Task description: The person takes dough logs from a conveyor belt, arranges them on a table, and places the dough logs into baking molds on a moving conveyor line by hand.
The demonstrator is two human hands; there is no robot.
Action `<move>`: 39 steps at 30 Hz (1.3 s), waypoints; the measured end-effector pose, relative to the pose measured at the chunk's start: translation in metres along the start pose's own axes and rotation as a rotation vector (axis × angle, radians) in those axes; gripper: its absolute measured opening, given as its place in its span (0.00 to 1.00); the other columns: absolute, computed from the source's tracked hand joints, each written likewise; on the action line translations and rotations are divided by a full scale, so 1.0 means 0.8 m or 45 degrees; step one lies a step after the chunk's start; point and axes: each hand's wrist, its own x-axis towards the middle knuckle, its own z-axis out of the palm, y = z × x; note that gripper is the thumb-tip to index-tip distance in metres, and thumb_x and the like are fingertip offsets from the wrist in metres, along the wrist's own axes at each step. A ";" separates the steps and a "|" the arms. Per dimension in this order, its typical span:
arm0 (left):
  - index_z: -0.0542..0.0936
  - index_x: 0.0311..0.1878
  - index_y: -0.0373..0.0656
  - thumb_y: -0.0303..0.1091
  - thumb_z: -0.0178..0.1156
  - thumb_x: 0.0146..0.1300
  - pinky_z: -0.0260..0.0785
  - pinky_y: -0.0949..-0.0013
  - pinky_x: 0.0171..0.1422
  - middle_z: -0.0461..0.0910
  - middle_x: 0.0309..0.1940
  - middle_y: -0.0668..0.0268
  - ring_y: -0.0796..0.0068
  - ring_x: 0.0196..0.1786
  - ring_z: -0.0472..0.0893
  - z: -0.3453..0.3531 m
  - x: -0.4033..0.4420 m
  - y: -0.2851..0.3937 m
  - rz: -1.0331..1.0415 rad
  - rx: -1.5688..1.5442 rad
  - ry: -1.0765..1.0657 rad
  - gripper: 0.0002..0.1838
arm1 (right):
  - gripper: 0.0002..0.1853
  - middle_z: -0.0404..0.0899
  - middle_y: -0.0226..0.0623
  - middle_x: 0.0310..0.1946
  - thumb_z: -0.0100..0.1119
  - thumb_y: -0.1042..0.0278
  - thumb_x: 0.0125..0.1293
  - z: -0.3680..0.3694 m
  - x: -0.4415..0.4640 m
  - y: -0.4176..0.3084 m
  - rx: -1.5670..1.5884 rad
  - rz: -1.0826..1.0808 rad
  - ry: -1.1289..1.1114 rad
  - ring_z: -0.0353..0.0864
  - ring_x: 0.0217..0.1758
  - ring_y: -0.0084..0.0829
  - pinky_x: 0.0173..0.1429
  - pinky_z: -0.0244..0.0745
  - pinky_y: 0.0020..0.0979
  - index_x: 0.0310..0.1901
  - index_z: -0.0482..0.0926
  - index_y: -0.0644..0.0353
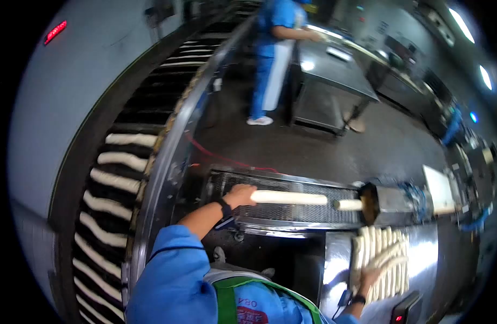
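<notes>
My left hand (pixel 241 195) is closed around the left end of a long pale dough roll (pixel 291 198), which lies lengthwise over a mesh conveyor (pixel 232 186). A shorter dough piece (pixel 349 205) sits at the mouth of the metal machine (pixel 391 202), a small gap away from the long roll. Over to the right, my right hand (pixel 370 275) rests on a batch of dough strips (pixel 375 237) packed side by side on a shiny metal table (pixel 337 256). Its fingers look stretched across the strips, though they are blurred.
A long conveyor (pixel 143 119) on the left carries spaced dough strips (pixel 116 180), with a metal rail (pixel 175 119) alongside. Beyond the mesh belt, a person in blue (pixel 267 59) stands at a steel table (pixel 335 67). A dark device with a red display (pixel 404 310) sits at lower right.
</notes>
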 end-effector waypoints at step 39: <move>0.70 0.49 0.48 0.37 0.50 0.52 0.54 0.56 0.55 0.69 0.47 0.58 0.57 0.53 0.65 -0.251 -0.145 -0.458 -0.885 -0.842 1.191 0.18 | 0.23 0.73 0.47 0.36 0.45 0.57 0.57 -0.057 -0.017 -0.638 1.050 -0.378 -0.551 0.75 0.38 0.35 0.37 0.72 0.33 0.50 0.63 0.65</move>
